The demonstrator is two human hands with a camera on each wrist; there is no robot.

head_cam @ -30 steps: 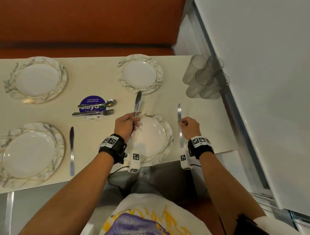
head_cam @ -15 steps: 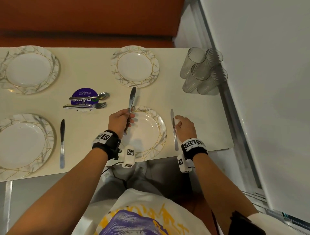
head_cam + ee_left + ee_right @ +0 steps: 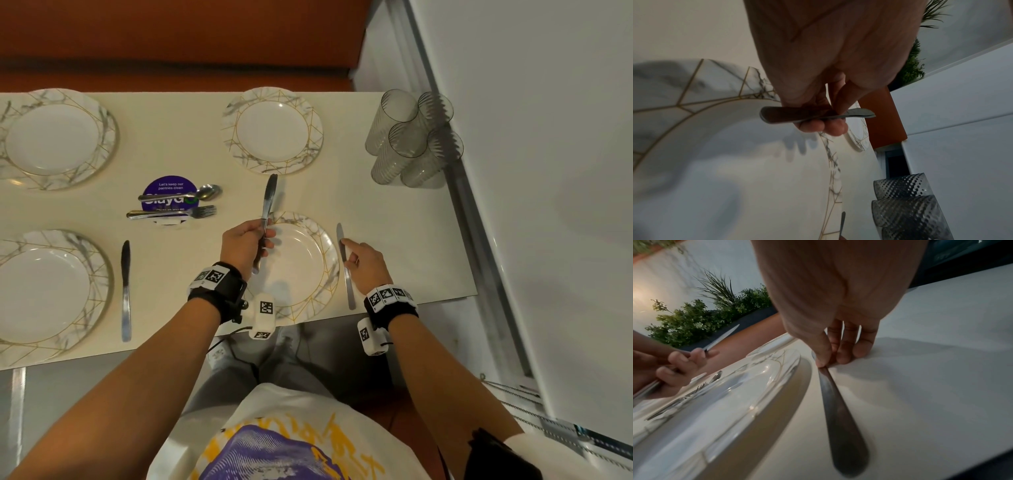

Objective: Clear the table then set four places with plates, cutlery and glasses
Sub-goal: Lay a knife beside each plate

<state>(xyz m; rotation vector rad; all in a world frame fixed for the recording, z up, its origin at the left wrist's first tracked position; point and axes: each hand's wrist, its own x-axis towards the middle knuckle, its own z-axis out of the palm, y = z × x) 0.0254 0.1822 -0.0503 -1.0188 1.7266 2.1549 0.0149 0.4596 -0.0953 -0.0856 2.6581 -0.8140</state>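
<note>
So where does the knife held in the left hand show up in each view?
Head: knife at centre, raised over the near plate's left rim.
Left wrist: centre, held crosswise.
Right wrist: left edge, blade pointing up-right.
Shared landmark: that gold-lined near plate.

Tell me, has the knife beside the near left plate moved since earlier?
No. The knife lies just right of the near left plate, same gap as before.
</note>
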